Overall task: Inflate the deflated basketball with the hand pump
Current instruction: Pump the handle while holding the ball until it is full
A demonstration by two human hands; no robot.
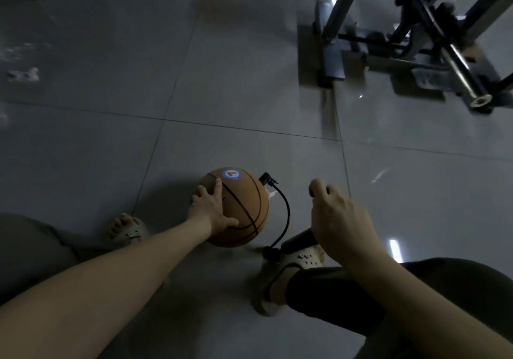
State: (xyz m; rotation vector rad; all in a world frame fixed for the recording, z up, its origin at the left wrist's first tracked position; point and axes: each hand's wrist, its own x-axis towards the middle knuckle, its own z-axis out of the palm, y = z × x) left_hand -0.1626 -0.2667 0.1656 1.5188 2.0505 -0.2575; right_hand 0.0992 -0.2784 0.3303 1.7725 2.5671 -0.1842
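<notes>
Left hand (211, 211) spread wide, pressing the basketball (244, 208); right hand (338, 220) beside it, curled tight round the pump (298, 240) top.

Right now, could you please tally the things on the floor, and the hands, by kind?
Basketball: 1
Hand pump: 1
Hands: 2, left hand, right hand
Sandals: 2
Metal stand: 1
Total: 7

Glossy grey tiled floor (249, 81) with dark grout lines. Resting on it: an orange basketball (244, 214); near its right, the lower end of a black hand pump (298, 240), beside the right sandal (277, 283); the left sandal (126, 229); a metal frame (416, 39), upper right.
</notes>
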